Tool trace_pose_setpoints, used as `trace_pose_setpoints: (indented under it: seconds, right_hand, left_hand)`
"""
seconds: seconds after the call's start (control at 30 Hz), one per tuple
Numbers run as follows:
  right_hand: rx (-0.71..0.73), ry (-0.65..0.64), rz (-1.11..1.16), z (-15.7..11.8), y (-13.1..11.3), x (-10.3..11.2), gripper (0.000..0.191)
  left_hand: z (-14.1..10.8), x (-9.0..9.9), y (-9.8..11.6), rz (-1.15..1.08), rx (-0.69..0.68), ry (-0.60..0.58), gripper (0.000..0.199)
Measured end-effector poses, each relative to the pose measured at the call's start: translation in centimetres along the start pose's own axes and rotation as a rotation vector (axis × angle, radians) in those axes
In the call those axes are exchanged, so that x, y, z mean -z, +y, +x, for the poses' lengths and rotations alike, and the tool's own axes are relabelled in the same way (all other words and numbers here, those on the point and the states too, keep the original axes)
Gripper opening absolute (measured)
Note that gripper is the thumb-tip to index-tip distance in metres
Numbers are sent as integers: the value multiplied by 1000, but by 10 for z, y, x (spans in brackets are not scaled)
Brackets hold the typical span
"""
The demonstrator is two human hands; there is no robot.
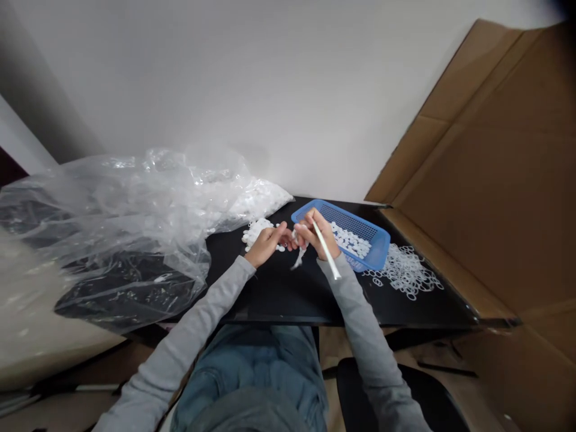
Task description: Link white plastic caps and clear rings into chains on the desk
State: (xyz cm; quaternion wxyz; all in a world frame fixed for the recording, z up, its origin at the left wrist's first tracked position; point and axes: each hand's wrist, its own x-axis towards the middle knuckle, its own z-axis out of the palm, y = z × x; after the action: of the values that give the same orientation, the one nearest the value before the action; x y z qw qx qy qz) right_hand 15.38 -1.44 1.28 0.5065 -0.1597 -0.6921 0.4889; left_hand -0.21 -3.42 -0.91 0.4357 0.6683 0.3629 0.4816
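White plastic rod [326, 251] slanting down, clamped by right hand [323, 235] fingers over black surface [288, 294]. Left hand [268, 244] fingers together, just beside right hand. White plastic pieces [256, 233] near left hand; more in blue basket [382, 240]. Clear rings [405, 271] right; plastic bag [126, 210] left; cardboard flap [486, 180], white wall [270, 78].

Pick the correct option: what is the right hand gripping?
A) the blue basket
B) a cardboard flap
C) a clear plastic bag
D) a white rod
D: the right hand closes around a white rod, which slants out past the wrist.
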Motion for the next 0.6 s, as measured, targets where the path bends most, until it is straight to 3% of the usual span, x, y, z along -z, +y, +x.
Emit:
trace_pose_setpoints:
  seconds: [0.1,0.2,0.27,0.33,0.43,0.53,0.6]
  right_hand:
    - [-5,-32,-117,-3,6,-6,43]
    - [78,-22,-487,-6,9,-9,36]
    - [127,-11,-772,-10,11,-11,33]
    - [171,-33,-946,-14,14,-14,32]
    - [214,-60,-1030,-25,14,-17,34]
    - [212,134,-945,-39,-2,-26,35]
    - [214,295,-729,-50,-21,-38,44]
  left_hand:
    - [1,-4,-5,-49,169,105,57]
    - [2,-4,-6,-143,396,164,51]
    - [1,-2,-6,-243,471,179,46]
    - [-1,1,-8,-307,423,165,41]
    - [-3,5,-14,-292,249,110,33]
    - [-2,7,-23,-238,125,167,40]
    - [1,6,-29,-195,73,233,36]
